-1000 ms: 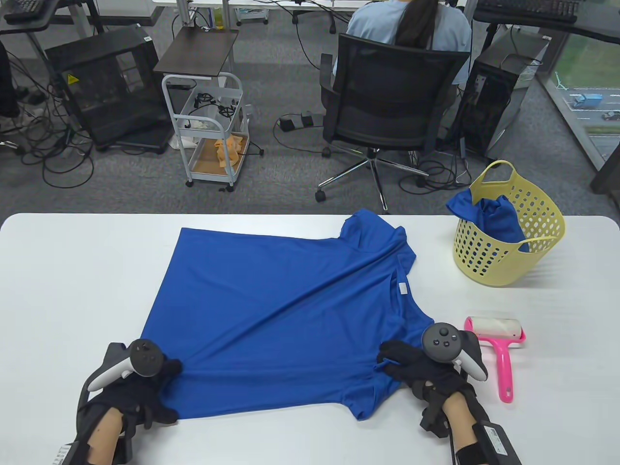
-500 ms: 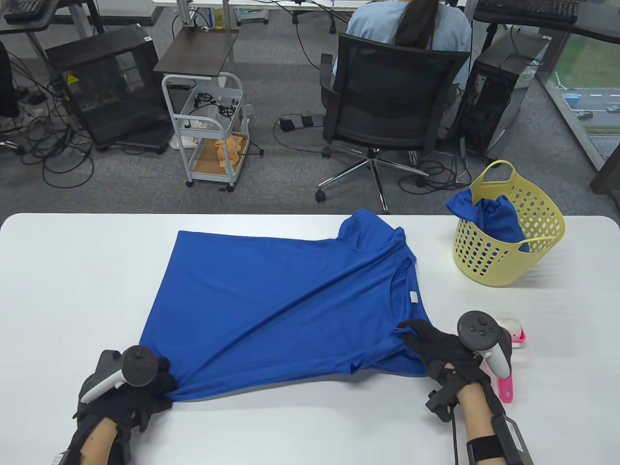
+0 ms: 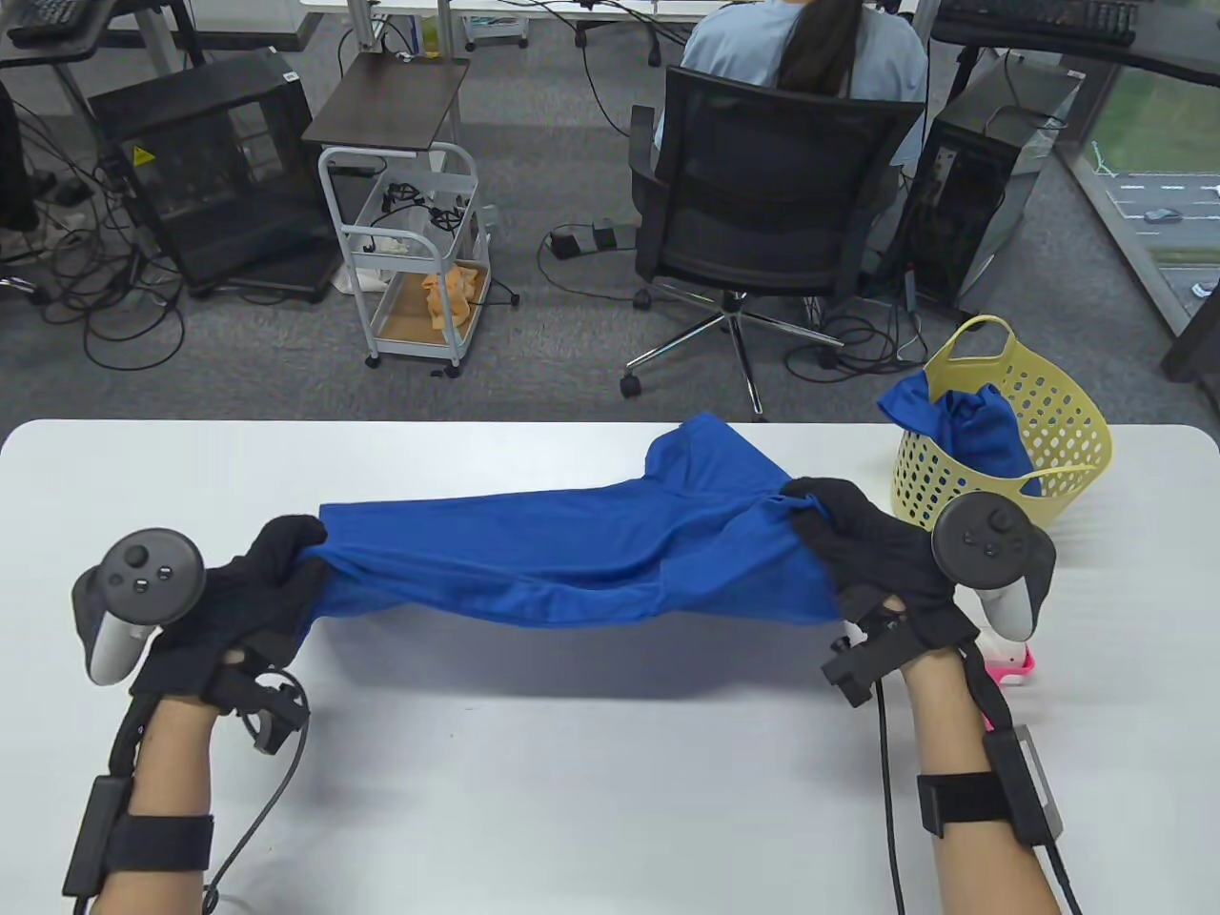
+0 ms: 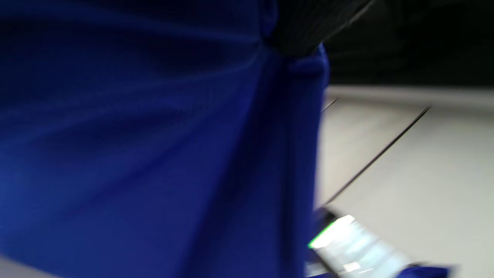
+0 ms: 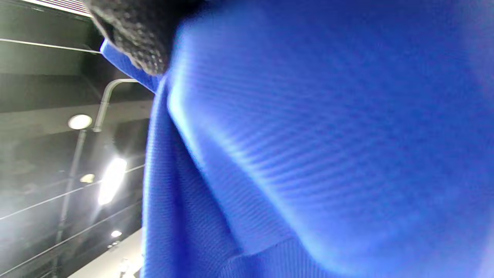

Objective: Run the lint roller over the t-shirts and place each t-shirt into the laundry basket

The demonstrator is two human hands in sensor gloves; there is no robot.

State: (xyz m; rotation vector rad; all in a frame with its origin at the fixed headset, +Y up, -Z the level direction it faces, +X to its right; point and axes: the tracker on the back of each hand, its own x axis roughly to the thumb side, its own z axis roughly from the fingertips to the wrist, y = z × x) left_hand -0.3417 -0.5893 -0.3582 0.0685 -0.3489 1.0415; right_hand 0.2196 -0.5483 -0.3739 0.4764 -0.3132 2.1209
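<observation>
A blue t-shirt (image 3: 572, 548) hangs stretched between both hands above the white table (image 3: 534, 791), its far sleeve still trailing near the table's back edge. My left hand (image 3: 272, 572) grips its left end, and my right hand (image 3: 839, 538) grips its right end. Blue cloth (image 4: 154, 154) fills the left wrist view, and more of the same fabric (image 5: 328, 146) fills the right wrist view. The pink lint roller (image 3: 1012, 665) lies on the table, mostly hidden under my right wrist. The yellow laundry basket (image 3: 1058, 448) stands at the back right with another blue t-shirt (image 3: 967, 429) inside.
Beyond the table's far edge stand an office chair (image 3: 762, 205) with a seated person, a white cart (image 3: 415, 253) and computer cases. Cables run from both wrists over the near table.
Both hands have risen and moved away from me, lifting the t-shirt off the table; it was lying flat and now hangs bunched between them. The right hand now covers most of the lint roller.
</observation>
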